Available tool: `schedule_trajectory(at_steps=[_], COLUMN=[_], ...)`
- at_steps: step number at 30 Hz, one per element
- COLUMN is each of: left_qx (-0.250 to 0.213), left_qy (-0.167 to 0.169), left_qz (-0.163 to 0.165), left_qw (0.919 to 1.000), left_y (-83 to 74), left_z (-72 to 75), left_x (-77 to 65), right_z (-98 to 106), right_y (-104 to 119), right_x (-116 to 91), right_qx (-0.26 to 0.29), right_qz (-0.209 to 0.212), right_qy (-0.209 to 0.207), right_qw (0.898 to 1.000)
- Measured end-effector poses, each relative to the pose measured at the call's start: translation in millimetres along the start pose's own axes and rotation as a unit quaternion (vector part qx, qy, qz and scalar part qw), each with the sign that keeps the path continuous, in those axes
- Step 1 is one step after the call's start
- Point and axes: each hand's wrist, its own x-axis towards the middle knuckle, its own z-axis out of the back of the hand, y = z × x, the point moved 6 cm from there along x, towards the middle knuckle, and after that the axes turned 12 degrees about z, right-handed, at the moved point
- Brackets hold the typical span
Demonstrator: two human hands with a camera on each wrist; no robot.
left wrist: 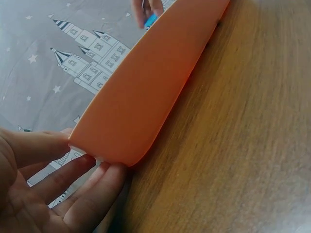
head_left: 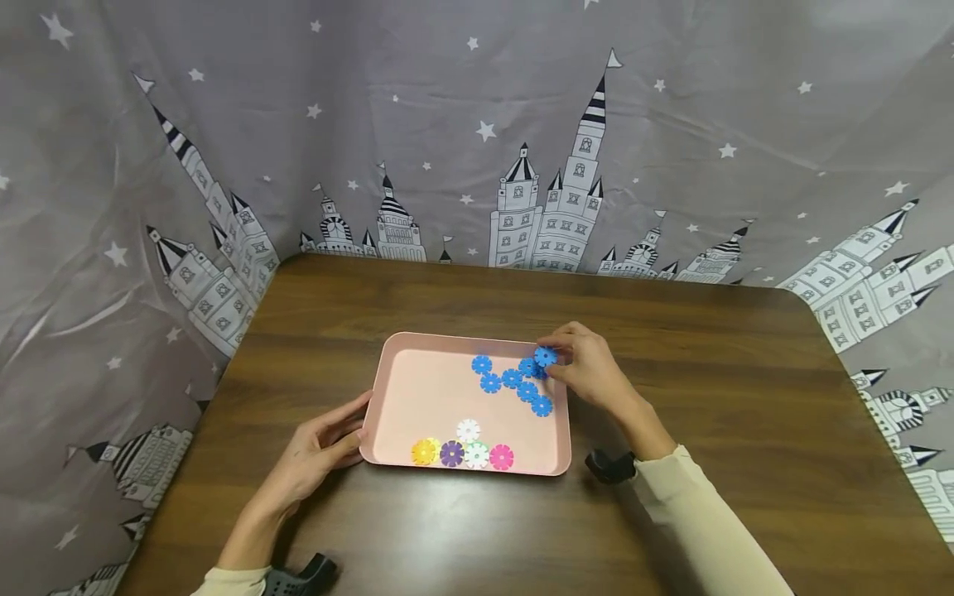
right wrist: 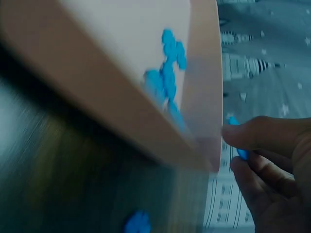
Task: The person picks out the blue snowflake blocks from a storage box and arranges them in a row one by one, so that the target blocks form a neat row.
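Note:
A pink rectangular tray [head_left: 417, 397] lies on the wooden table. My left hand [head_left: 316, 447] rests its fairly straight fingers and thumb against the tray's left end; the left wrist view shows them touching the near corner of the wall [left wrist: 131, 97]. Over the tray's far right corner my right hand [head_left: 589, 368] pinches a blue notched plastic disc [head_left: 546, 356] between thumb and fingers. Below and left of it, several similar blue discs [head_left: 512, 378] lie in the tray. Along the near side are a yellow disc [head_left: 425, 452], a purple one [head_left: 451, 454], white ones [head_left: 468, 430] and a pink one [head_left: 502, 457].
The brown wooden table [head_left: 708, 397] extends around the tray. Behind it hangs a grey curtain [head_left: 447, 108] with castles and stars. A black wrist strap [head_left: 611, 466] shows by the right sleeve. In the right wrist view, a blurred blue disc [right wrist: 137, 222] appears outside the tray wall.

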Motion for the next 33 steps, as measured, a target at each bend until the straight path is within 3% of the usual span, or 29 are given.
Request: schedule_trajectory(at_steps=[8, 18, 26, 33], left_qx=[0.014, 0.010, 0.009, 0.000], left_qy=[-0.011, -0.007, -0.005, -0.006], left_qz=[-0.002, -0.013, -0.006, -0.006], left_qw=[0.9998, 0.9998, 0.9999, 1.0000], left_y=[1.7, 0.4, 1.1, 0.8], left_z=[4.6, 3.2, -1.4, -2.3], left_x=[-2.7, -1.8, 1.8, 3.9], right_z=[32.1, 57.6, 60.8, 57.3], right_y=[-32.9, -82.7, -98.3, -102.3], right_x=[-37.1, -99.4, -118.3, -119.8], right_qx=[-0.003, -0.050, -0.065, -0.057], right_qz=[-0.031, -0.107, -0.133, -0.133], right_qy=[-0.069, -0.083, -0.077, -0.080], right_qw=[0.997, 0.990, 0.986, 0.986])
